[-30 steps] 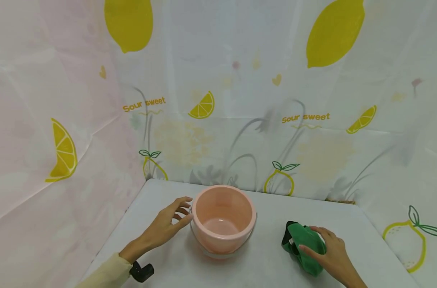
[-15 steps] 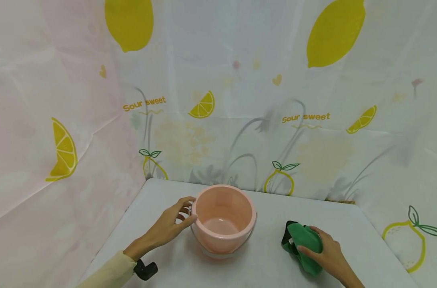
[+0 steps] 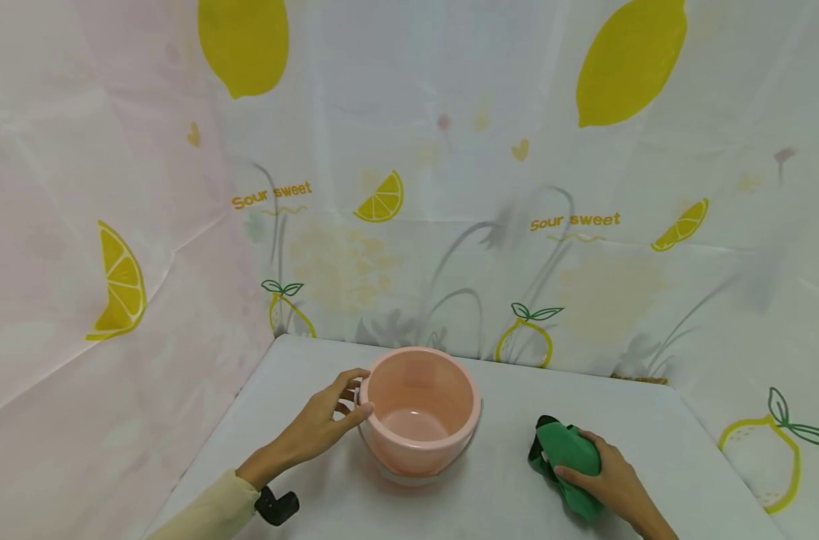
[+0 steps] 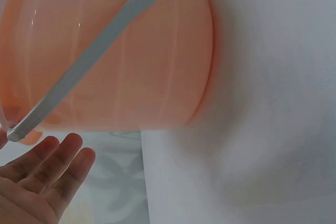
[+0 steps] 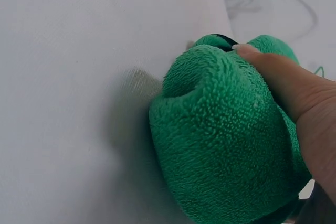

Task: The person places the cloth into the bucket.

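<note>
Hands well apart, one at each thing. Left hand point(image 3: 318, 424): at the left side of the pink bucket point(image 3: 419, 454), thumb and forefinger at the rim, not wrapped round it; the left wrist view shows three other fingers loosely extended, off the wall. Right hand point(image 3: 615, 480): grips the green cloth point(image 3: 570, 450), thumb across the top, other fingers mostly hidden behind it.

Positions: bucket upright near the middle of the white bench point(image 3: 497, 495), its mouth upward; grey handle point(image 4: 86, 64) lowered, slanting across the outer wall. Cloth to the bucket's right, well apart from it, bunched, with a dark edge point(image 3: 536, 442). Cannot tell whether all of its underside touches the bench.

Judged step: securing the cloth while steadying the bucket. Recommended: take in enough folds that the loose dark-edged end does not trail; the pile looks soft and should compress, so moderate pressure likely suffices. At the left, light contact on the rim seems adequate; sideways pushing could slide or tip the bucket. Free fingers are best kept clear of the handle, which could snag them.
</note>
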Available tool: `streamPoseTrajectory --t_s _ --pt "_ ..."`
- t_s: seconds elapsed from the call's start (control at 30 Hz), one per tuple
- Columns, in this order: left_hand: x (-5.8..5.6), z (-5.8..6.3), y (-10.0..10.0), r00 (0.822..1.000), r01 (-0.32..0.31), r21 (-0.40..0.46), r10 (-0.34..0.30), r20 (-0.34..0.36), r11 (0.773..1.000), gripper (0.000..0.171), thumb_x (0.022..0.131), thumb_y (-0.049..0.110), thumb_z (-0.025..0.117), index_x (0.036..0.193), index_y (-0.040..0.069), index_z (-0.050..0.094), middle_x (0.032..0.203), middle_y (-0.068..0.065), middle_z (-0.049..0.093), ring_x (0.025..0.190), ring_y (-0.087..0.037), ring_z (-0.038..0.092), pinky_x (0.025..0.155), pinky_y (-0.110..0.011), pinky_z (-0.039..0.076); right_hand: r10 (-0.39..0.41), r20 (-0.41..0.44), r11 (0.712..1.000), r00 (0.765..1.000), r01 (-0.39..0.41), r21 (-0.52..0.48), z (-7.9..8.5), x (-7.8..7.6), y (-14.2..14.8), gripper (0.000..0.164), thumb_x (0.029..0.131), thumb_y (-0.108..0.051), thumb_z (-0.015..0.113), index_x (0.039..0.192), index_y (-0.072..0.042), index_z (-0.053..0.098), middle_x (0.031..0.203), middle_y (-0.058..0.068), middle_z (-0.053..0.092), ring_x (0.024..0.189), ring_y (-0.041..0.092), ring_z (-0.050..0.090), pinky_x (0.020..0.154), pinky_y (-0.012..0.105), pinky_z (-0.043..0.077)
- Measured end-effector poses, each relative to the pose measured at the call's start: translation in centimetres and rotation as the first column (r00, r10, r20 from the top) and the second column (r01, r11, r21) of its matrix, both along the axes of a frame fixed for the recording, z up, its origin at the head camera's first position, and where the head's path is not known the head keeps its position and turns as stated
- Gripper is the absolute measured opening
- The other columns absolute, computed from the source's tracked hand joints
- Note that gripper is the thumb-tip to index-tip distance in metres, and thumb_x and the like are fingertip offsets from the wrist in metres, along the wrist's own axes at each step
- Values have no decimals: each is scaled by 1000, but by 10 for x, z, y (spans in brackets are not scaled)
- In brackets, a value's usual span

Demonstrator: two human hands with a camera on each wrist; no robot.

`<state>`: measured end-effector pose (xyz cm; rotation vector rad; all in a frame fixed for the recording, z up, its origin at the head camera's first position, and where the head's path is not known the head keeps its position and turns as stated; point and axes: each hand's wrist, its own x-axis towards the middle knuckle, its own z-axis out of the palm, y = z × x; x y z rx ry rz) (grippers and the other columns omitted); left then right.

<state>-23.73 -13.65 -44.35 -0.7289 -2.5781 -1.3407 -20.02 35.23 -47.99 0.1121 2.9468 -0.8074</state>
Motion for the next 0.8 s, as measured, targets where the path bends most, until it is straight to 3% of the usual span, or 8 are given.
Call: streamPoseTrajectory --t_s 0.43,0.63,0.8 --pt "0 0 0 1000 9 1 -9 14 1000 56 91 46 60 141 33 38 118 2 59 95 -6 58 79 -29 51 -23 -7 999 1000 22 -39 -1 3 -7 84 72 -54 76 135 -6 47 116 22 59 95 31 59 69 44 50" --pt "1 1 0 999 17 12 -18 46 1000 57 91 46 61 141 32 37 120 -1 59 96 -9 58 81 -37 52 -45 -23 997 999 43 -66 2 3 -11 81 70 -52 79 131 -7 51 116 19 60 95 30 59 68 43 49" --pt "1 1 0 999 18 9 -18 44 1000 58 91 46 61 141 31 37 121 -3 60 96 -9 59 80 -31 52 -63 -39 995 997 59 -85 4 3 -11 79 70 -52 79 130 -8 52 117 18 60 95 29 58 67 42 49"
